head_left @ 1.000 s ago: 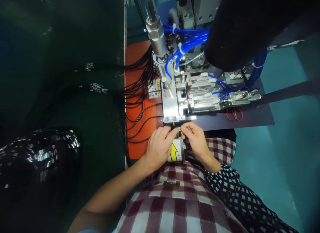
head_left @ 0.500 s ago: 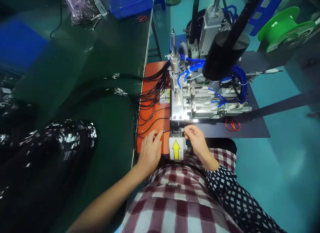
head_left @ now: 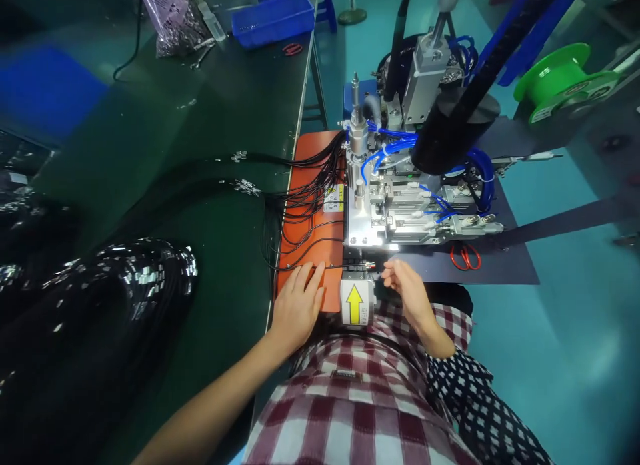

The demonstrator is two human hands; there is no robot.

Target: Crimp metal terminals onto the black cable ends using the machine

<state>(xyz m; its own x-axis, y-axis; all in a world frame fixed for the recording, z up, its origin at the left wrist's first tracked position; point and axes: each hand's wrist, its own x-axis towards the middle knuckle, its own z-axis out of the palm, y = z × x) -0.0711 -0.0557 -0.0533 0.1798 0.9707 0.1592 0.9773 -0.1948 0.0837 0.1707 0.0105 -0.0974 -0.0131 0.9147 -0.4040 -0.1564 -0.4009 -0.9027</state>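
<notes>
Clock centred on the rounded housing (head_left: 355,302) with the yellow arrow. Slim black cable (head_left: 345,267) lies across its twelve o'clock side, bright metal tip (head_left: 369,266) at one. Left hand (head_left: 296,306), nine o'clock: fingers straight, slightly spread over the smooth orange plate (head_left: 332,293). Right hand (head_left: 409,292), between two and three: fingers loosely curled, apart from the tip; cannot tell whether they pinch anything.

Site type: industrial workshop, cable-assembly station. Indicators: a bench machine (head_left: 367,226) with metal cylinders, blue air tubes (head_left: 486,185) and a warning label (head_left: 333,198); a green spool (head_left: 553,82); coiled black cables (head_left: 160,265) with bright metal ends on a dark green tabletop (head_left: 215,112); a blue bin (head_left: 274,20). A blurred bag (head_left: 170,22) appears to contain small parts. Flooring: plain teal floor (head_left: 565,338).
</notes>
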